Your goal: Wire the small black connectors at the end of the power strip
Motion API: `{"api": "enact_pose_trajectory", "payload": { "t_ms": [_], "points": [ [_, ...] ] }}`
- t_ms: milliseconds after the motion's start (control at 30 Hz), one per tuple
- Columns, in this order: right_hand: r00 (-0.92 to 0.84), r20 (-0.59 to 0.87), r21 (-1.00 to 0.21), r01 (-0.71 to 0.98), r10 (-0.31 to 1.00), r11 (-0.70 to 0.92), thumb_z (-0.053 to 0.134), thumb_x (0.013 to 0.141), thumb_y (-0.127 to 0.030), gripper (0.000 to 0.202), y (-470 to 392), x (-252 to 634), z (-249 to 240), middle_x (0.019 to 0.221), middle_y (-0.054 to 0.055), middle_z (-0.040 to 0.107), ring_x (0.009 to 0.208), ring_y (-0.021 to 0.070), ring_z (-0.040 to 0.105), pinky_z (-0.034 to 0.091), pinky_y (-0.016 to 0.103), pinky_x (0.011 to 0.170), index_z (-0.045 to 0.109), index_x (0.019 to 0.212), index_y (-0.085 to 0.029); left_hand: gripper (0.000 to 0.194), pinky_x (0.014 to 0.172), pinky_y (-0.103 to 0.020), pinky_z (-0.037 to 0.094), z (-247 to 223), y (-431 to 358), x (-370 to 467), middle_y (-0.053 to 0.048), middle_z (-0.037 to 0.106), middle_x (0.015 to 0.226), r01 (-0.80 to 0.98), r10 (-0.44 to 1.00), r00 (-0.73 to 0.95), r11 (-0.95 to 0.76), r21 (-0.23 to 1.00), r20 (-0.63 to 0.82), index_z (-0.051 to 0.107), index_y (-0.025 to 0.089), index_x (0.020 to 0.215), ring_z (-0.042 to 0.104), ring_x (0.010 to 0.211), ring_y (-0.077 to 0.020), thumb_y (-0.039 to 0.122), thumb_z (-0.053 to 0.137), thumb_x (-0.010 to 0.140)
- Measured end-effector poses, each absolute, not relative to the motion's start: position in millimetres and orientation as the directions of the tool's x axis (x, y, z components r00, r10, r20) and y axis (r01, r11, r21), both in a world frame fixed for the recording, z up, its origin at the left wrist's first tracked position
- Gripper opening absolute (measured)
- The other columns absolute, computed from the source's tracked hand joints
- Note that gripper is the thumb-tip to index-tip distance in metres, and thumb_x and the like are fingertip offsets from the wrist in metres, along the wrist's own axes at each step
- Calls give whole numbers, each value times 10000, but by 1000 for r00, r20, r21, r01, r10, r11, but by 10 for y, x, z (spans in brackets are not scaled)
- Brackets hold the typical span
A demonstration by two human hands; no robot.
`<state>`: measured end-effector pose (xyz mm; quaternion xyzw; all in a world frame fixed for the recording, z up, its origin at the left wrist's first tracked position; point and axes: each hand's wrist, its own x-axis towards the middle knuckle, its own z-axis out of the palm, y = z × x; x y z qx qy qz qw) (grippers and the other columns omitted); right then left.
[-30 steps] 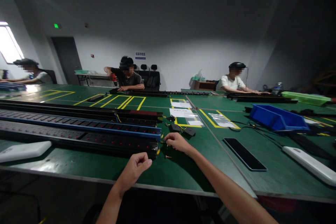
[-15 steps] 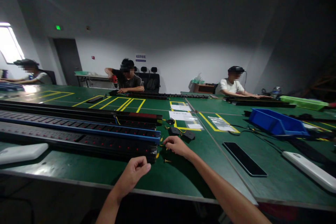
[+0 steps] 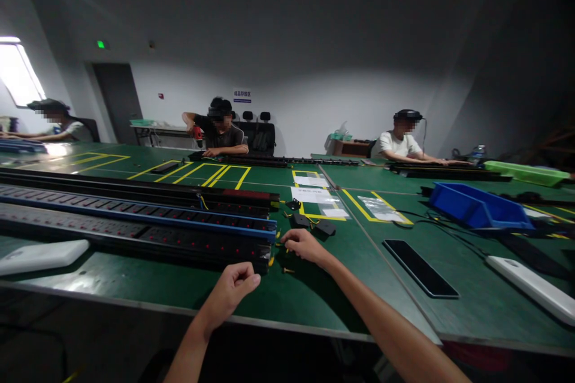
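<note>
Long black strips with red dots (image 3: 193,240) and a blue-edged rail (image 3: 179,215) lie across the green table, their ends near my hands. My right hand (image 3: 302,245) is closed in a pinch beside the strip ends, on something too small to make out. Just below it, a small brass-coloured piece (image 3: 288,270) lies on the table. My left hand (image 3: 233,288) is curled closed near the front edge, below the black strip's end; anything inside its fingers is hidden. Black blocks with yellow wires (image 3: 323,227) rest beyond my right hand.
To the right are a black phone (image 3: 420,268), a white device (image 3: 532,290), cables and a blue bin (image 3: 478,206). Another white device (image 3: 42,256) lies at the left. Papers (image 3: 314,194) lie mid-table. Three people sit across the table, one holding a red tool (image 3: 198,134).
The view has shifted slightly. Both hands keep nearly the same place and the same closed shape.
</note>
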<state>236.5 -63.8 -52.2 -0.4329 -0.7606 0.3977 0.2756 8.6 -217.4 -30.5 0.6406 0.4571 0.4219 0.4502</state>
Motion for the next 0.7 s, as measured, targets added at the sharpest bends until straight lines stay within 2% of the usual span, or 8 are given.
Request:
{"api": "enact_pose_trajectory", "payload": {
  "t_ms": [700],
  "points": [
    [-466, 52, -852, 441, 883, 282, 533, 781, -120, 253, -690, 2355, -457, 628, -28, 584, 478, 80, 475, 336, 182, 446, 717, 954, -127, 501, 524, -255, 143, -311, -2169, 81, 77, 230, 616, 211, 965, 225, -182, 960, 133, 380, 198, 654, 190, 570, -86, 607, 595, 848]
  ]
}}
